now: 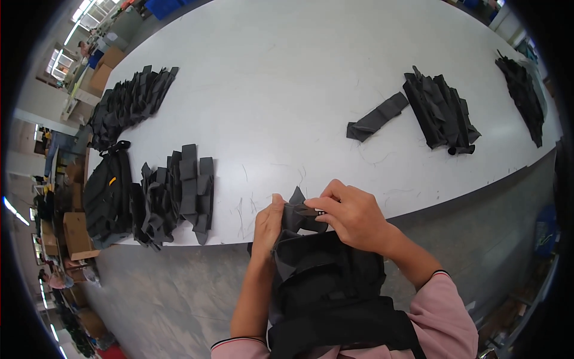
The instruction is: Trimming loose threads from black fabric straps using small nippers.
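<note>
A worker's left hand [267, 222] and right hand [354, 216] close together on a black fabric piece [302, 216] at the near edge of a white table [287, 90], fingers pinched tight around its folded tip, apparently to keep the fold in place. The piece tops a black bag [329, 287] braced against the body below the hands. Just left of the left hand lies a fanned stack of black pieces [176, 194]; beyond the right hand, a single strip [376, 118] rests beside another pile [441, 110].
</note>
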`<act>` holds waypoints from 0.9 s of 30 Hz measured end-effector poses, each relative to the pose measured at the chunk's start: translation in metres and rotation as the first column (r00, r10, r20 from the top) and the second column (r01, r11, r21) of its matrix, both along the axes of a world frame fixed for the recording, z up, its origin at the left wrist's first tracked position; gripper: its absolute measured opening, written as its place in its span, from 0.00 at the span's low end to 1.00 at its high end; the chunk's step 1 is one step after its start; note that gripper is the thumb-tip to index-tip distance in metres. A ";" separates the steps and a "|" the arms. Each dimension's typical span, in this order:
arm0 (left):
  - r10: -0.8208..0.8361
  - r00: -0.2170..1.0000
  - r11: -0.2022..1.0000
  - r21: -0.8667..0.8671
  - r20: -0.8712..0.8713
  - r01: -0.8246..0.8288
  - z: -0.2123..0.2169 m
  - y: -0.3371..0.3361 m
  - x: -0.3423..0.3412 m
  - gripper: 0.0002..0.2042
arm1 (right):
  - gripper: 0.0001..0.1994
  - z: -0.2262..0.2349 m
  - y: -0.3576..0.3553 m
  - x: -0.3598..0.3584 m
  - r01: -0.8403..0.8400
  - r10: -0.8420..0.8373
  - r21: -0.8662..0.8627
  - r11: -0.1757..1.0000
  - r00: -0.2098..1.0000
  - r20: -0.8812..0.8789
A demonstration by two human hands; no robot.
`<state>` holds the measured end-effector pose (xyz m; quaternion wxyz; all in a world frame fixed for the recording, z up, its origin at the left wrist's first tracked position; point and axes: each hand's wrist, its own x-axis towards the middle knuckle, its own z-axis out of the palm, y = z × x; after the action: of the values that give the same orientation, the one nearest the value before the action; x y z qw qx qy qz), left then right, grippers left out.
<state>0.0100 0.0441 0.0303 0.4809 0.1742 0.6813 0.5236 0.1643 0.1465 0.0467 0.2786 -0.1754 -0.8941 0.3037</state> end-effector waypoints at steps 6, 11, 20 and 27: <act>-0.062 0.993 0.998 -0.007 0.096 0.063 -0.016 -0.004 -0.007 0.24 | 0.14 0.005 -0.002 -0.002 -0.014 0.014 0.047 0.999 1.000 0.013; -0.026 0.999 0.999 -0.043 0.035 0.027 -0.010 -0.005 -0.002 0.24 | 0.14 -0.006 -0.010 -0.002 0.065 -0.063 0.043 0.997 0.997 -0.039; -0.008 0.952 1.000 0.018 -0.306 0.014 -0.007 -0.009 0.002 0.24 | 0.13 -0.006 -0.026 -0.006 0.063 -0.062 0.124 0.990 0.998 -0.009; -0.004 0.950 1.000 0.001 -0.314 0.004 -0.006 -0.013 0.004 0.24 | 0.13 -0.011 -0.031 -0.007 0.076 -0.074 0.155 0.985 0.997 -0.013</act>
<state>0.0136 0.0310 0.0242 0.3676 0.2570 0.7483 0.4888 0.1577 0.1155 0.0353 0.3060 -0.1857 -0.9067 0.2232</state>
